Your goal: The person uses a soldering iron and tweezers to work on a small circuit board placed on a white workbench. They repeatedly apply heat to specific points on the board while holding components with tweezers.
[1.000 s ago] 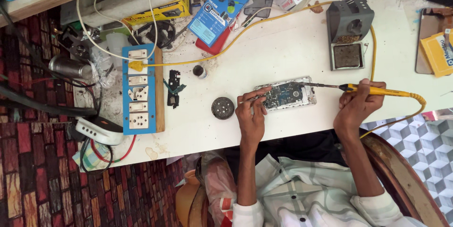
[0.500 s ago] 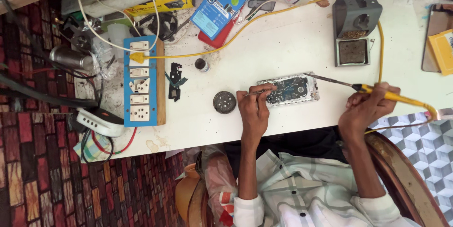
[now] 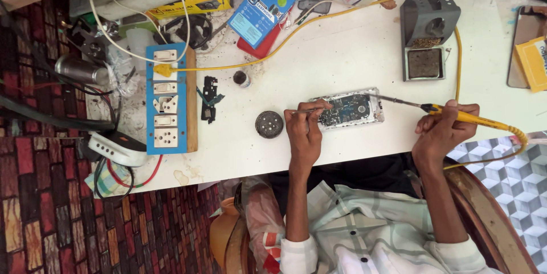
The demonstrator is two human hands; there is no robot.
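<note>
Opened phone (image 3: 348, 110) lies flat on the white surface (image 3: 353, 46), near its front edge, circuit board up.

Left hand (image 3: 305, 131): fingers pinched on thin tweezers (image 3: 305, 111), tips at the phone's left end; the hand rests just beside the phone.

Right hand (image 3: 441, 131): fingers closed round the yellow handle of a soldering iron (image 3: 456, 114); its metal tip reaches the phone's right end. The iron's yellow cord (image 3: 319, 17) loops off the front edge past the right hand, then runs along the far side to a blue socket strip (image 3: 166, 98) at the left edge.

Around: round dark tin (image 3: 269, 124) just left of the left hand; small black phone part (image 3: 208, 98) between tin and strip; small dark pot (image 3: 241, 78) behind it. Grey iron stand (image 3: 427, 35) with sponge tray, behind the phone and well apart. Blue packet (image 3: 266, 1) and boxes crowd the far edge. Yellow box (image 3: 533, 63) at the right edge.

Nothing lies between the hands and the phone.
</note>
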